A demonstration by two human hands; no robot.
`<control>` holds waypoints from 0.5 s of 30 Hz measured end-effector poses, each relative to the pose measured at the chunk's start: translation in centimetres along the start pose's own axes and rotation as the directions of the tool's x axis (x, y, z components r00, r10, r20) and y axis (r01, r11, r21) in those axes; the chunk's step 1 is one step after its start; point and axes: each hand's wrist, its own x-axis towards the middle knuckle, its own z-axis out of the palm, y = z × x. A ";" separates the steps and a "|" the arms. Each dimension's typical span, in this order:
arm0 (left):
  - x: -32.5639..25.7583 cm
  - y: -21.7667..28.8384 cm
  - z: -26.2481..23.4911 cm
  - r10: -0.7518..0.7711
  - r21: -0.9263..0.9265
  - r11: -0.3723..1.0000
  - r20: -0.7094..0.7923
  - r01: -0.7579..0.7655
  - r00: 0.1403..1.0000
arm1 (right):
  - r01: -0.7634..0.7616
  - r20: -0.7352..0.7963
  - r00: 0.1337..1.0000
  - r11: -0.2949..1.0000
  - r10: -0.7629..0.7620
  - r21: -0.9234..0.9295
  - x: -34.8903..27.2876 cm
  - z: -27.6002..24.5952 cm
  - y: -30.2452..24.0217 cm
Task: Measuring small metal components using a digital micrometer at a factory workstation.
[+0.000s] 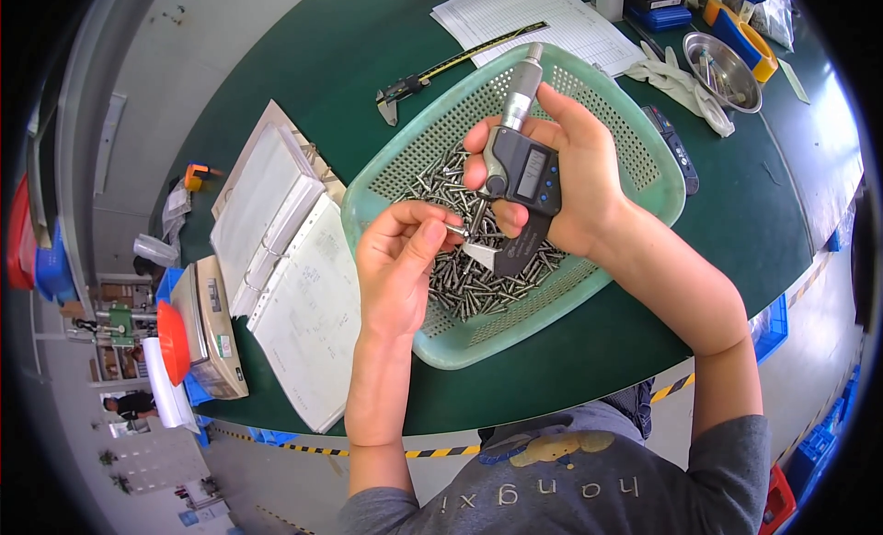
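My right hand [581, 158] is wrapped round a digital micrometer [535, 181] with a grey body, a small screen and a silver thimble pointing away from me. Pinched between thumb and fingers of my left hand [400, 259] is a small metal pin [457, 230], its tip close to the micrometer's jaw end. Whether the pin touches the jaws I cannot tell. Both hands are above a pale green perforated plastic basket [368, 181]. Inside it lies a heap of similar metal pins [474, 291], partly hidden by my hands and the micrometer.
Left of the basket lies an open ring binder [308, 296], with a scale [210, 328] beyond it. A caliper [405, 92] and printed sheets [529, 20] are behind. At the far right are a white glove [681, 82], a metal bowl [736, 70] and a tape roll [745, 38].
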 end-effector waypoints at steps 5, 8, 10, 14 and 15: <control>0.0 -0.1 0.1 0.047 0.025 0.999 -0.011 -0.047 0.999 | -0.010 -0.002 1.000 1.000 0.010 0.017 0.1 0.0 0.0; 0.0 0.0 0.1 0.057 0.039 0.998 -0.008 -0.057 0.998 | -0.017 -0.001 1.000 0.999 0.018 0.031 0.1 -0.2 0.0; 0.0 0.0 0.1 0.058 0.051 0.997 -0.006 -0.058 0.998 | -0.013 0.010 1.000 1.000 0.013 0.008 0.2 -0.2 0.0; 0.0 0.0 0.1 0.077 0.115 0.990 -0.013 -0.075 0.997 | -0.005 0.017 1.000 1.000 0.006 -0.017 0.1 -0.1 0.0; 0.0 -0.1 0.2 0.088 0.146 0.986 -0.018 -0.085 0.996 | -0.005 0.015 1.000 1.000 0.005 -0.018 0.1 -0.1 0.0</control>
